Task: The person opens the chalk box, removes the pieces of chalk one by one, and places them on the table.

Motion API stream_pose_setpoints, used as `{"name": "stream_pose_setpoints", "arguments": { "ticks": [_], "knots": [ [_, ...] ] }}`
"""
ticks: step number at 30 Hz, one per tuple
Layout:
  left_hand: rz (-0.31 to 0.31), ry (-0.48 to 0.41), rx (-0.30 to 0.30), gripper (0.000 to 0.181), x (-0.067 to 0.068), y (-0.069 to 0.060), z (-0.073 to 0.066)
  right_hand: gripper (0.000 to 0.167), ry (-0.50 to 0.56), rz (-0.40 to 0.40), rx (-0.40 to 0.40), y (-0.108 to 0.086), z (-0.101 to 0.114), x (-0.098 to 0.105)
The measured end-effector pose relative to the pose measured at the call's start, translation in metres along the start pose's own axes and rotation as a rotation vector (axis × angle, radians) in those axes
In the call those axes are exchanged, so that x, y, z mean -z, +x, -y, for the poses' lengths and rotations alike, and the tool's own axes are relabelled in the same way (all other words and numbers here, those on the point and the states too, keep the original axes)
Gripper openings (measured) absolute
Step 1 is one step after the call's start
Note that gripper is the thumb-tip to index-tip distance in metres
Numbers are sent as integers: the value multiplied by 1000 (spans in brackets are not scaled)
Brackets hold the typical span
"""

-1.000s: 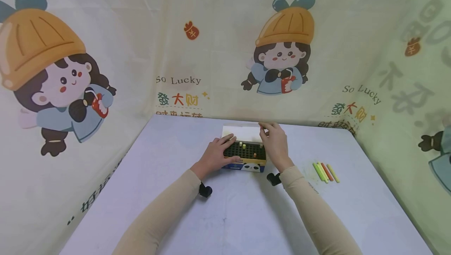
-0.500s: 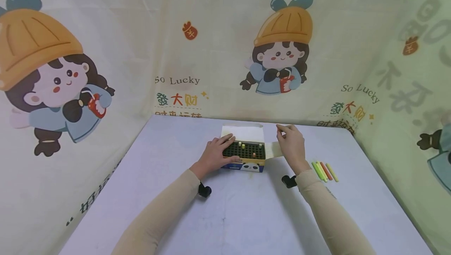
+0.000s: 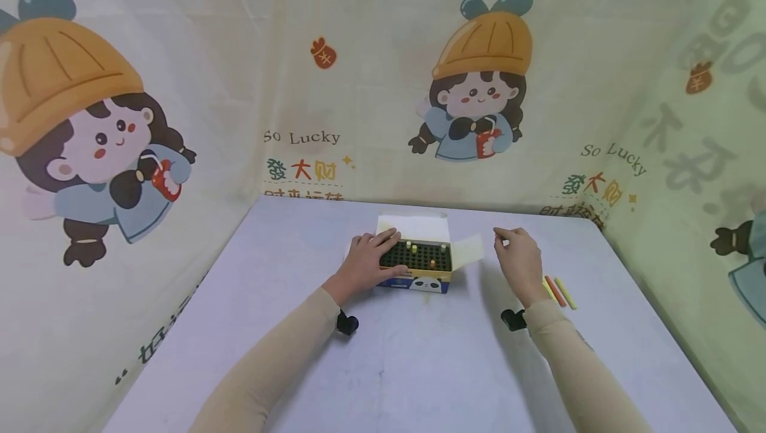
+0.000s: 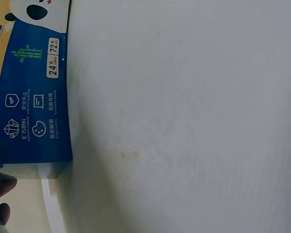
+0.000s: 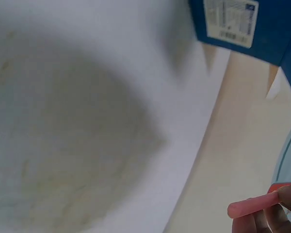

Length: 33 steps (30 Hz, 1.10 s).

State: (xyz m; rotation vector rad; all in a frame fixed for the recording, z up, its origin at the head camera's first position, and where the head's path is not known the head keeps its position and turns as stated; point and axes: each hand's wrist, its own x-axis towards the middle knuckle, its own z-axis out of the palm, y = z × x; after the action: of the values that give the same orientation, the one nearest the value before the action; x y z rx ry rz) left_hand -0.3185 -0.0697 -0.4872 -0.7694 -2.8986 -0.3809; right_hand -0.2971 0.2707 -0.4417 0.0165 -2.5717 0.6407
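shifted rightward, the right hand (image 3: pixel 518 265) pinches a pink stick (image 5: pixel 252 205), while the left hand (image 3: pixel 361 262), fingers extended, rests on the box (image 3: pixel 427 284).

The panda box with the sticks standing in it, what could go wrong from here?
1. The pink stick juts out past the fingers of the right hand, so it might slip or snap if bumped.
2. The side flap of the panda box sticks out towards that hand and could get knocked.
3. The loose sticks lie near the right wrist in the head view; a careless move might send them rolling.
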Motion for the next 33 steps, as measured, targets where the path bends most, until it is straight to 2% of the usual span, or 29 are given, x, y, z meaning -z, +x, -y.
{"name": "stream_pose_setpoints", "arguments": {
  "ticks": [8, 12, 16, 21, 26, 33],
  "knots": [
    [39, 107, -49, 88, 6, 1, -1, 29, -78, 112, -37, -15, -44, 8],
    [64, 130, -65, 87, 7, 2, 0, 31, -101, 203, -95, -25, -67, 11],
    [76, 137, -73, 87, 8, 3, 2, 33, -106, 251, -160, -30, -83, 14],
    [90, 143, -89, 83, 10, 4, 2, 35, -121, 269, -204, -31, -88, 19],
    [83, 119, -77, 81, 13, 3, -2, 35, -126, 291, -231, -29, -89, 19],
    [72, 193, -46, 86, 9, 2, -6, 34, -134, 322, -236, -29, -90, 19]
  ]
}}
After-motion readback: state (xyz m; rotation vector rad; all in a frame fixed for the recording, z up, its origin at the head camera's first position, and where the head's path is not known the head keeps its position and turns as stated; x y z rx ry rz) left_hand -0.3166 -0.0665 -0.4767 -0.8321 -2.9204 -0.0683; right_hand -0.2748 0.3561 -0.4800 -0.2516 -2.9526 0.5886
